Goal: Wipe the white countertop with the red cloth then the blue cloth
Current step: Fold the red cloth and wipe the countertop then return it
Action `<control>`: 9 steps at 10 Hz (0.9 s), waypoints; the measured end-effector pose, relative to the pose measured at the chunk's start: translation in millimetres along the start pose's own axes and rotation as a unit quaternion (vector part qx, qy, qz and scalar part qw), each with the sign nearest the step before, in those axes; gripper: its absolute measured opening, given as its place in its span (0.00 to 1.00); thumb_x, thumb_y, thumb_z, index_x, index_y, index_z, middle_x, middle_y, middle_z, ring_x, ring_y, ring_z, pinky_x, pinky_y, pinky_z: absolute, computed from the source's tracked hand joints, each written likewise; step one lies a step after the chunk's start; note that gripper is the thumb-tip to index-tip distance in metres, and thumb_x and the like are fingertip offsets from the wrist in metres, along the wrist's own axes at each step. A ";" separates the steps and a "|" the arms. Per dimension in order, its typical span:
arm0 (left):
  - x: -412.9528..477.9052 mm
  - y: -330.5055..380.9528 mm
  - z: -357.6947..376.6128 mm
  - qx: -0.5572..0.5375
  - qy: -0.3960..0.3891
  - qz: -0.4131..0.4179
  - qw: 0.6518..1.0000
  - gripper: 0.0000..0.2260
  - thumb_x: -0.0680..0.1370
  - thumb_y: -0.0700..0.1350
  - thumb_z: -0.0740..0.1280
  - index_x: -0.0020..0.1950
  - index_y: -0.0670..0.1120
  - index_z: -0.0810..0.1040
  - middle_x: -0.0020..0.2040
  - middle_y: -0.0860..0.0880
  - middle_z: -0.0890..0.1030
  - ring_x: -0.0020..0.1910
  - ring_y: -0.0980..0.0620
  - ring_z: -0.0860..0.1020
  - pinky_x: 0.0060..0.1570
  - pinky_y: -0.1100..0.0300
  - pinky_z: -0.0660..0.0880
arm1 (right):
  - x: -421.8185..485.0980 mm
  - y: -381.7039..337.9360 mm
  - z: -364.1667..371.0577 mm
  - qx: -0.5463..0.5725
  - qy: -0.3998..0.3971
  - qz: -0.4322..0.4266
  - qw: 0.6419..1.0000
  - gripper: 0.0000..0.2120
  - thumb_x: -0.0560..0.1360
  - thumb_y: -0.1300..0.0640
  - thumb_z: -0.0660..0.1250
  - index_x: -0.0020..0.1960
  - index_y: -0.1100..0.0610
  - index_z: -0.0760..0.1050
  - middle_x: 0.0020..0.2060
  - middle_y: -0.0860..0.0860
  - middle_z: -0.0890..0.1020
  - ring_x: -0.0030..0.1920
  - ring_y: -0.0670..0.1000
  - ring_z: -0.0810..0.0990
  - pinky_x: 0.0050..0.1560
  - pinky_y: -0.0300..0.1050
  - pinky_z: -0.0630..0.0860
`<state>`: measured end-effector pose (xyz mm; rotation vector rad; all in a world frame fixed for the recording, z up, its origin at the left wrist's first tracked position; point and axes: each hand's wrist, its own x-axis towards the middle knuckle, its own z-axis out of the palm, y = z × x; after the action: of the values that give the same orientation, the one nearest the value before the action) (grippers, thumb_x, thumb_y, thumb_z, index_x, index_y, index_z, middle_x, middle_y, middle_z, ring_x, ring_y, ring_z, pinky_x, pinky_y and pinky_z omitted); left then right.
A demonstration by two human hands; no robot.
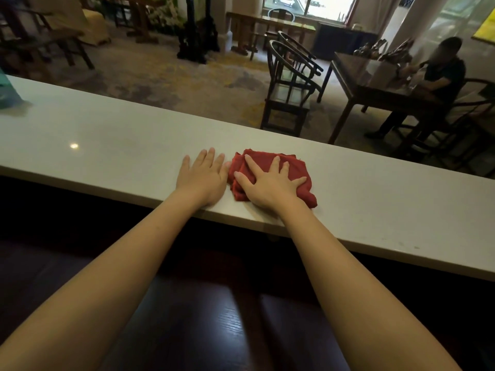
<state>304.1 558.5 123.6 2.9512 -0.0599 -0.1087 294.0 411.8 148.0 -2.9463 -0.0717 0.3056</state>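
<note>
Two bare forearms reach in from the near edge over a dark wood surface [214, 317] that lies below the counter. No readable writing, brand or label anywhere in view.

Right hand [267, 183]: flat, palm down, fingers spread wide, pressing on the red cloth [292, 167]. Not gripping it, just bearing down. One red cloth, bunched and folded, sitting on the white countertop [107, 140] close to its near edge. Cloth sticks out beyond the fingertips and to the right of the hand.

Left hand [205, 178]: also flat and open, palm down on bare countertop, holding nothing. It sits just left of the right hand; its thumb is touching or nearly touching the cloth's left edge, can't tell which.

Far left of both hands, at the frame edge, a blue-green shape [9, 92] rests on the countertop. Blurred and cut off, could be the blue cloth, can't confirm.

One small light reflection [74, 145] on the countertop left of the left hand.

Beyond the counter, past the right hand: two dark round-backed chairs [292, 84] side by side, one dark table [375, 84], one seated person [439, 76] in dark clothes at it. Further back, another long table [267, 22] under a window [329, 6].
</note>
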 end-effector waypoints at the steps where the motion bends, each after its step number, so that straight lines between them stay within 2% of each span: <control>1: -0.7 -1.2 1.7 0.000 0.004 0.002 1.000 0.25 0.82 0.53 0.39 0.79 0.49 0.46 0.80 0.49 0.45 0.79 0.51 0.43 0.77 0.46 0.41 | 1.4 -3.3 1.4 -0.011 0.003 -0.011 1.000 0.30 0.75 0.31 0.42 0.74 0.36 0.44 0.77 0.60 0.42 0.76 0.66 0.40 0.67 0.78 0.39; 9: -21.2 27.8 5.5 -0.005 -0.006 -0.046 0.999 0.29 0.82 0.57 0.39 0.79 0.43 0.46 0.80 0.45 0.45 0.79 0.48 0.43 0.77 0.50 0.41 | -16.9 25.6 1.9 -0.029 0.020 -0.040 0.999 0.29 0.75 0.32 0.42 0.75 0.36 0.44 0.78 0.58 0.44 0.77 0.63 0.42 0.69 0.76 0.41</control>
<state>281.6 531.2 124.9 2.9428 0.0749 -0.1396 277.9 385.8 144.8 -2.9957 -0.1965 0.2371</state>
